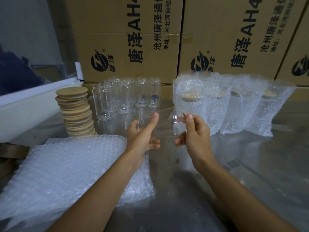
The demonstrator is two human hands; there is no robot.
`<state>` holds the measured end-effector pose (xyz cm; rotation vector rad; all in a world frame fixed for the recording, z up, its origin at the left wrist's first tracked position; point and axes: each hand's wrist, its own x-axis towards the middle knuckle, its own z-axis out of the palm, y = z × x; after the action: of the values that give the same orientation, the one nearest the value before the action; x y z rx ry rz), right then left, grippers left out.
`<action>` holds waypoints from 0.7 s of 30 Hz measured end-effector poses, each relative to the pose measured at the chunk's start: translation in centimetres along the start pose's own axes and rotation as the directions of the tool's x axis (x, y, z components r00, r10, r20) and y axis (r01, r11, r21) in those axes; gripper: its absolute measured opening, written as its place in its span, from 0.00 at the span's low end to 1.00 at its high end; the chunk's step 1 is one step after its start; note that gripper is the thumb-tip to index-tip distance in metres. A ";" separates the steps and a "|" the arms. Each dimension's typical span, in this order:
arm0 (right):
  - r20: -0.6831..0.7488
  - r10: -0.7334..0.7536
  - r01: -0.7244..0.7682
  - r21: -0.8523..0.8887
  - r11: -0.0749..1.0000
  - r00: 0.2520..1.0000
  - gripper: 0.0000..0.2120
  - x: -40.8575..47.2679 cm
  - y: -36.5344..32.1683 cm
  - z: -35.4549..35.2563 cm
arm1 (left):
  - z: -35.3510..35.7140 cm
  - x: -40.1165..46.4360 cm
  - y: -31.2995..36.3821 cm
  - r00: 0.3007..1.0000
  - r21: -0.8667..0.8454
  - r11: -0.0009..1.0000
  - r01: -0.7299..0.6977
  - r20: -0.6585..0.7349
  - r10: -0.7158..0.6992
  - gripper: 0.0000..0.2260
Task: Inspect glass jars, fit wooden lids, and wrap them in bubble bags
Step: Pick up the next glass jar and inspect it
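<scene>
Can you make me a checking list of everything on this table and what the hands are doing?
Surface: shiny metal table, reflective.
Job's things: held glass jar lying sideways, no lid; empty jars standing at the back; wooden lids in a leaning stack; flat bubble bags piled at left; wrapped jars in a row at right.
Clutter: brown tape roll, partly out of view.
Hands: left hand and right hand both hold the jar.
Cables: nothing seen.
Surroundings: printed cardboard boxes behind.
</scene>
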<state>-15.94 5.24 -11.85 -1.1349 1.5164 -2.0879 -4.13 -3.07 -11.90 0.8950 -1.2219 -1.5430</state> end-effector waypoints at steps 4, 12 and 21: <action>0.009 0.039 -0.039 0.019 0.999 0.999 0.15 0.2 0.6 -0.1 | 0.0 -0.1 0.0 0.999 0.009 1.000 0.004 0.041 -0.004 0.58; 0.096 -0.124 0.136 -0.126 0.983 0.988 0.12 -0.1 1.1 0.0 | -0.1 0.1 -0.2 0.995 0.001 0.996 -0.092 0.027 0.092 0.60; 0.191 -0.066 0.074 -0.035 0.997 0.979 0.10 -0.1 1.5 0.3 | -0.2 -0.2 0.2 0.994 -0.135 0.991 -0.026 0.099 0.039 0.60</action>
<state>-15.90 4.52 -13.20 -1.3787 1.4557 -1.9361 -3.83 -2.92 -11.76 0.7141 -1.1831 -1.6398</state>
